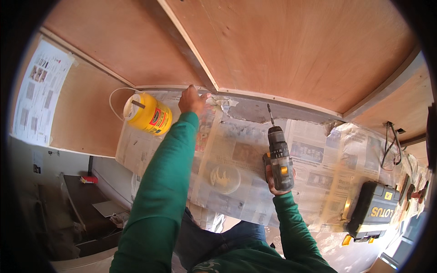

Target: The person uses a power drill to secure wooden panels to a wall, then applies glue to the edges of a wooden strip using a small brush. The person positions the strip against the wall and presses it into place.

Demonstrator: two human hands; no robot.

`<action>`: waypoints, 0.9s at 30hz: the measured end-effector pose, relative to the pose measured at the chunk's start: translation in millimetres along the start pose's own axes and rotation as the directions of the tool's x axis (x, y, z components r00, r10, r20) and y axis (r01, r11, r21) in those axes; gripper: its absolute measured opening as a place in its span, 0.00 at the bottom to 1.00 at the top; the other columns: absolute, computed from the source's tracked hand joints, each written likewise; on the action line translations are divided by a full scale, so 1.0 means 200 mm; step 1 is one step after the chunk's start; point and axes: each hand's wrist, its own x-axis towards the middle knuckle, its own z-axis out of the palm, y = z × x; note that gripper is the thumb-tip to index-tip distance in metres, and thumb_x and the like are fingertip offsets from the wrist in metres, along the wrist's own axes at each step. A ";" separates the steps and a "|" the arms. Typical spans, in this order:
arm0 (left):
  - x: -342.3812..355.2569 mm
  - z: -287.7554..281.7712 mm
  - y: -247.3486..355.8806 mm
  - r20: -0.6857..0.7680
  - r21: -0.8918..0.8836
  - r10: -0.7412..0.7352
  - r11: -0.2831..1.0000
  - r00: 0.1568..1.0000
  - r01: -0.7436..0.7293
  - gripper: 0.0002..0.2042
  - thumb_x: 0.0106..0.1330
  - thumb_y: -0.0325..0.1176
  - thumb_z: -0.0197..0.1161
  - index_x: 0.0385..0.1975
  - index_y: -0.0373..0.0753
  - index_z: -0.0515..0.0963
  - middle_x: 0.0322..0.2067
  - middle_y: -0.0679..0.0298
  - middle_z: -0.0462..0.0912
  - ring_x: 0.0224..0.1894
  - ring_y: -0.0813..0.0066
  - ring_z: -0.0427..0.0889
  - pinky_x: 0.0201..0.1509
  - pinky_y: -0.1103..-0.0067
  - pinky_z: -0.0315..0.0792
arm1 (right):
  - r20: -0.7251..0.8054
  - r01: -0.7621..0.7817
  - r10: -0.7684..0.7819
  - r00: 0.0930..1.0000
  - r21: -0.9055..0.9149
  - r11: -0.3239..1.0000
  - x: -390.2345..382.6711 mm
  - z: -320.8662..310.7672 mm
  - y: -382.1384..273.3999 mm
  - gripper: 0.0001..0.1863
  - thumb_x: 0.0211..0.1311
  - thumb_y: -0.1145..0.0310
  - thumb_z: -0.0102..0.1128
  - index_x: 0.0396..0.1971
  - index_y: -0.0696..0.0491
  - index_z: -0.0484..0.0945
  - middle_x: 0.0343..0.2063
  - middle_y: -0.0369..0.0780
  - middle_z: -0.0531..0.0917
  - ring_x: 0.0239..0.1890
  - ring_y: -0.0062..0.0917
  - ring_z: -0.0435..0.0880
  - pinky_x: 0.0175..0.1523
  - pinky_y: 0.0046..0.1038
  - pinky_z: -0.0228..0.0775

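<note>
Right hand: gripping drill | left hand: near yellow bucket, cannot tell if closed | newspaper: beneath

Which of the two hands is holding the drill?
The right hand, wrapped around the drill. The left hand holds no drill; it is by the lower edge of the wooden panels, beside the yellow bucket.

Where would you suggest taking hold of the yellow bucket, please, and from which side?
Probably by its white bail handle, fingers coming from the left: the loop stands out from the yellow bucket on that side, while the left hand and green sleeve crowd its right.
</note>
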 end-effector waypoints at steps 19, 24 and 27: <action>0.10 0.46 -0.04 -0.220 -0.101 0.043 0.993 0.975 -0.067 0.24 0.53 0.44 0.78 0.43 0.39 0.77 0.41 0.59 0.83 0.42 0.52 0.85 0.45 0.60 0.77 | 0.109 -0.245 0.237 0.965 0.066 0.967 0.04 -0.06 -0.11 0.30 0.35 0.62 0.83 0.40 0.53 0.77 0.24 0.38 0.85 0.27 0.31 0.87 0.37 0.32 0.79; 0.18 0.45 -0.09 -0.213 -0.083 0.061 0.993 0.975 -0.080 0.26 0.52 0.40 0.79 0.47 0.38 0.75 0.45 0.57 0.82 0.46 0.50 0.84 0.47 0.60 0.78 | 0.137 -0.555 0.541 0.830 0.103 0.825 -0.06 0.00 -0.07 0.27 0.39 0.64 0.78 0.41 0.54 0.76 0.29 0.40 0.84 0.28 0.37 0.86 0.37 0.35 0.79; 0.15 0.45 -0.04 -0.222 -0.030 0.084 0.995 0.971 -0.093 0.28 0.52 0.39 0.79 0.50 0.37 0.73 0.49 0.54 0.80 0.47 0.49 0.83 0.47 0.59 0.79 | 0.113 -0.556 0.545 0.831 0.127 0.821 -0.16 0.07 0.06 0.27 0.41 0.65 0.76 0.43 0.55 0.76 0.31 0.42 0.83 0.31 0.41 0.85 0.39 0.38 0.78</action>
